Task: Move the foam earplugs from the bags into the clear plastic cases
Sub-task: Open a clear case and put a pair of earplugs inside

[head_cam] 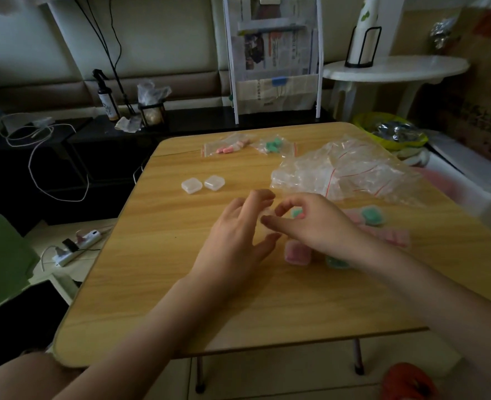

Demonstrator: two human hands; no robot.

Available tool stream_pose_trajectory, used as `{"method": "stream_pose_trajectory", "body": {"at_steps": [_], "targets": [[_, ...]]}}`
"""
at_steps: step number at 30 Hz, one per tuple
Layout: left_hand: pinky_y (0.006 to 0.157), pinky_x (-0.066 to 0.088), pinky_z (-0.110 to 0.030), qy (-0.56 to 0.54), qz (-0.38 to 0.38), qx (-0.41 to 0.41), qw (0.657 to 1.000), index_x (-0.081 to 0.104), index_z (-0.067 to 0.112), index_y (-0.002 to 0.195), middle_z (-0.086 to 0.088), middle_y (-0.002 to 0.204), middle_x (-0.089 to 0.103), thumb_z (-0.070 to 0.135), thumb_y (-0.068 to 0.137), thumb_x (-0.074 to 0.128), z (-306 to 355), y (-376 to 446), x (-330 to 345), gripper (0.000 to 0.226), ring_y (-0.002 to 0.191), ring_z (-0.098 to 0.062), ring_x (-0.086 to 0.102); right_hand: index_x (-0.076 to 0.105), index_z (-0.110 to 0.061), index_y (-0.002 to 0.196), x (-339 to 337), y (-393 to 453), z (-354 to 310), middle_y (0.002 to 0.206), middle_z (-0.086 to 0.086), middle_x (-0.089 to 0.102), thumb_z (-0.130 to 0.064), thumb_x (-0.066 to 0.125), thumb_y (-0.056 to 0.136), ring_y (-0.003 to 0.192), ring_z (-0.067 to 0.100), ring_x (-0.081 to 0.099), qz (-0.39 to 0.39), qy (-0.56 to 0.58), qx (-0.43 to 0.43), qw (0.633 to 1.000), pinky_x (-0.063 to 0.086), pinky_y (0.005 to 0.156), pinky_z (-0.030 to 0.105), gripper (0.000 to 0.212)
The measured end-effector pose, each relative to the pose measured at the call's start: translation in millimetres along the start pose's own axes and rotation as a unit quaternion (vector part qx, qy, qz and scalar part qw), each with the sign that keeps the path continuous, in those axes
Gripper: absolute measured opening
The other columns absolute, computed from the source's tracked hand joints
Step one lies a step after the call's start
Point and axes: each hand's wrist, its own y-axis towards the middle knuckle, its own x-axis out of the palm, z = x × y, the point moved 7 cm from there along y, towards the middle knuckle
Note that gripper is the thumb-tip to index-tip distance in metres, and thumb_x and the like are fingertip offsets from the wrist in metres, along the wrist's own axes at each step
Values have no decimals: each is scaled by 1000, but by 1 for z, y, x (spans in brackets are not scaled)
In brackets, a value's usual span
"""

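While both hands meet over the middle of the wooden worktop, the right hand has thumb and forefinger curled round a small clear case with green earplugs in it. Left hand sits just beside it, fingers spread and relaxed, tips close to the case; can't tell if they touch it, that part is blurred.

Filled cases lie near the right hand: a pink-filled case just under the wrist, a green one partly hidden by the forearm, another green-filled case and a row of pink ones beyond the hand.

Two empty clear cases sit side by side, touching, further back left. At the far edge: a bag of pink earplugs and a bag of green earplugs, near each other. A big crumpled clear bag lies back right.
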Motion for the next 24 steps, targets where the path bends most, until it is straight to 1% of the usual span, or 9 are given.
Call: {"method": "stream_pose_trajectory", "body": {"at_steps": [2,4,7,12,15,17,19,22,24], "targets": [[83,49,-25,-15,22,-15,1000,50,11,121,-4,119,61,20,77,75,-1,3,-1,52,104,-14,58,63,-26,97,-8,0,4,69,-8,66,-54,66,80,61,-2,61,19,10,4,1000,45,58,21,33],[84,43,-15,-22,41,-19,999,56,12,120,-1,115,64,20,75,78,-2,4,-2,51,102,-9,57,64,-26,99,-13,-1,6,73,-5,66,-53,67,79,64,4,62,19,49,14,999,47,62,25,34],[86,43,-14,-20,52,-2,998,61,13,120,-1,114,67,20,75,79,-1,1,-3,49,104,-10,60,65,-27,100,-12,-5,9,66,-6,64,-50,67,79,64,8,60,0,82,27,996,47,62,26,31],[87,40,-6,-19,79,16,997,64,9,118,-3,110,69,24,75,75,2,-1,-9,47,104,-8,58,65,-26,105,-9,-7,7,47,-20,56,-53,65,79,46,-9,50,-4,96,18,995,32,51,15,37],[82,44,-13,-18,78,12,997,64,9,119,-6,107,70,26,75,74,0,0,-8,48,98,-13,64,67,-25,100,-11,-5,9,50,-15,60,-55,67,76,47,-5,53,16,91,20,996,34,48,15,39],[80,46,-18,-11,70,18,997,64,7,120,-8,106,71,32,78,68,0,0,-5,49,96,-19,66,68,-23,96,-11,-5,10,53,-11,61,-55,67,75,55,3,56,16,87,26,996,39,53,21,39],[81,45,-20,-5,63,31,998,62,5,121,-10,106,70,32,81,61,1,0,-2,49,97,-21,65,67,-20,94,-12,-5,10,54,-9,61,-54,67,77,57,8,57,9,87,33,996,45,56,24,38],[81,46,-23,0,56,40,998,60,3,124,-12,107,69,30,83,57,3,0,0,49,97,-24,65,65,-16,94,-14,-5,9,54,-5,60,-52,68,77,55,12,55,1,95,43,995,40,44,16,40],[81,46,-22,-8,58,28,998,61,4,123,-11,105,70,31,83,58,2,1,1,49,96,-23,66,65,-16,93,-14,-5,9,54,-5,61,-54,67,77,55,12,54,-5,91,47,995,40,45,16,41]]}}
